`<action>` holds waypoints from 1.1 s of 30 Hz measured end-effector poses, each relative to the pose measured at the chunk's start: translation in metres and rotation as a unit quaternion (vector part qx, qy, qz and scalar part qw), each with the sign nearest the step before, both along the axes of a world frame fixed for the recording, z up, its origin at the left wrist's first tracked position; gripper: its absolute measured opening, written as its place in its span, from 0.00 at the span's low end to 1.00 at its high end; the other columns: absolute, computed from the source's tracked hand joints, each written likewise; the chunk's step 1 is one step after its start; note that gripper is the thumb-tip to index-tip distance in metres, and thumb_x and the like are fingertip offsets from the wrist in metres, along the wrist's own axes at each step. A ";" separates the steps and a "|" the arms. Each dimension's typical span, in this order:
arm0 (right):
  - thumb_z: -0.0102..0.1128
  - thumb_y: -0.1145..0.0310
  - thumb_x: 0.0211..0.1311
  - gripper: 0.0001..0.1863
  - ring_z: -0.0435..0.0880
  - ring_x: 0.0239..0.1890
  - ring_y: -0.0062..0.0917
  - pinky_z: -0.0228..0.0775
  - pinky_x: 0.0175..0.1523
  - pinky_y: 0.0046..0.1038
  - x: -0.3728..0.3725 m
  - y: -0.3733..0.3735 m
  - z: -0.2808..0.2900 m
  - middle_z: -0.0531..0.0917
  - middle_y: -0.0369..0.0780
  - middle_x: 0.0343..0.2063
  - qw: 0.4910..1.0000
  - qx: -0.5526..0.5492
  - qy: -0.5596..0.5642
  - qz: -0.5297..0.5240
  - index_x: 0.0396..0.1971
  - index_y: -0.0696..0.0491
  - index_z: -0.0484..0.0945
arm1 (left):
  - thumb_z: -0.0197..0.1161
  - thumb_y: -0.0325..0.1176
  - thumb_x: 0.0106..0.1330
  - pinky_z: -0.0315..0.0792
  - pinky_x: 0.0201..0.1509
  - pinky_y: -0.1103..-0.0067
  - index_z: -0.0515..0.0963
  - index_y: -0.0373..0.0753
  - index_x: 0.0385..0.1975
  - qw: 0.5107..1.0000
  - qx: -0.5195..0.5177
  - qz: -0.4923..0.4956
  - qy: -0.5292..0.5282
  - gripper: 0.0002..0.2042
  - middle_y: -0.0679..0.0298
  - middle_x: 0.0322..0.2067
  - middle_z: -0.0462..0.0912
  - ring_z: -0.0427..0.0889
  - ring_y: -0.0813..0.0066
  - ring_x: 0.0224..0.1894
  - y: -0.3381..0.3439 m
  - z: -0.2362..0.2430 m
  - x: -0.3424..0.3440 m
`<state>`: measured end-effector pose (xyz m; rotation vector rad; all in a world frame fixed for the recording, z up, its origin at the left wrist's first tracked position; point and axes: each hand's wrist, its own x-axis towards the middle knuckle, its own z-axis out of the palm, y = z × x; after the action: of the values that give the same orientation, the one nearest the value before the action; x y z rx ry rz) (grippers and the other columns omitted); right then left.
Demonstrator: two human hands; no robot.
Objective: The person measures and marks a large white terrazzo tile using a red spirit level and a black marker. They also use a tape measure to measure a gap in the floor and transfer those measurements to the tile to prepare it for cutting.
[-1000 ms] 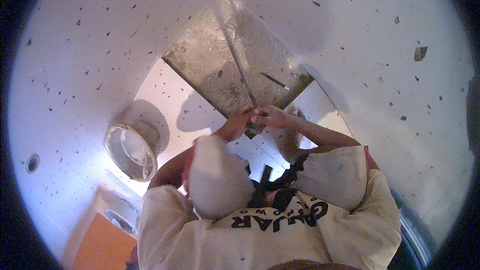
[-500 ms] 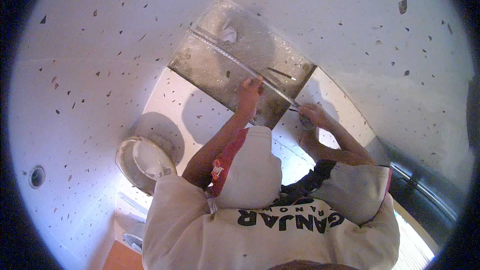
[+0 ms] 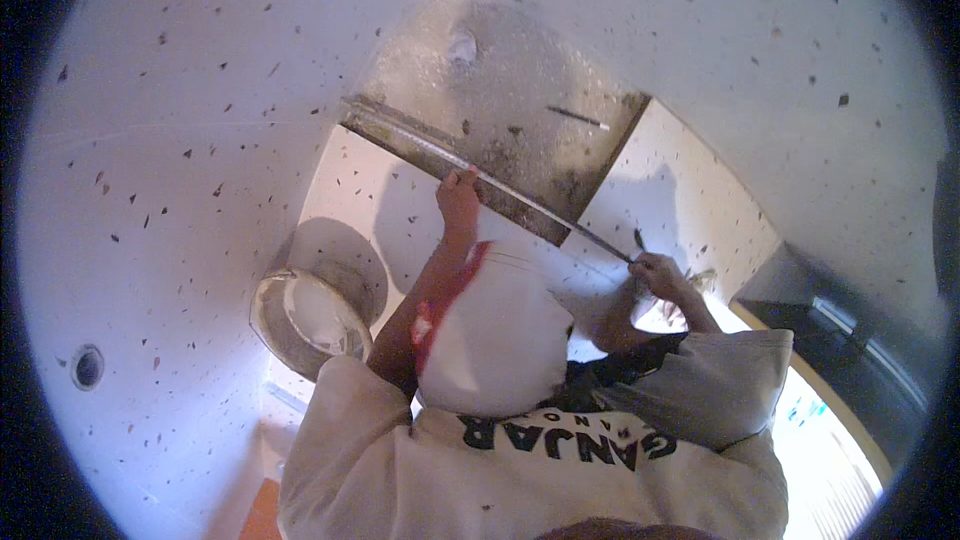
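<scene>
A tape measure is stretched out slantwise, its far left end close to the left wall and its near right end at my right hand. It runs along the bare grey patch, close to the edge of the white speckled tile. My left hand pinches the tape near its middle. My right hand is closed on its right end; I cannot make out the tape's case. On the grey patch beyond the tape lies a thin dark pencil with a pale tip.
A round bucket with pale paste inside stands at the left. Speckled tiled walls rise on the left and far side. A small crumpled white piece lies in the far corner. My bent knees are between my arms.
Both hands have brought the tape nearer to me, toward the tile edge. My left hand has shifted left, my right hand right and nearer. The pencil stays on the grey patch.
</scene>
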<state>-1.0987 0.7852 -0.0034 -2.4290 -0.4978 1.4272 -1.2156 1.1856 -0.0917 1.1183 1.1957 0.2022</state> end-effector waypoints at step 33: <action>0.49 0.51 0.67 0.22 0.84 0.40 0.49 0.72 0.50 0.47 -0.030 0.004 -0.045 0.85 0.52 0.35 0.990 0.034 -0.001 0.139 0.38 0.54 0.84 | 0.66 0.33 0.65 0.59 0.16 0.78 0.75 0.37 0.18 0.990 0.095 -0.088 0.057 0.14 0.68 0.13 0.72 0.66 0.81 0.12 0.008 0.008 -0.018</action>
<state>-1.1290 0.7896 -0.0487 -2.3782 -0.9009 1.4845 -1.2332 1.1933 -0.0836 1.4124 1.1891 0.1193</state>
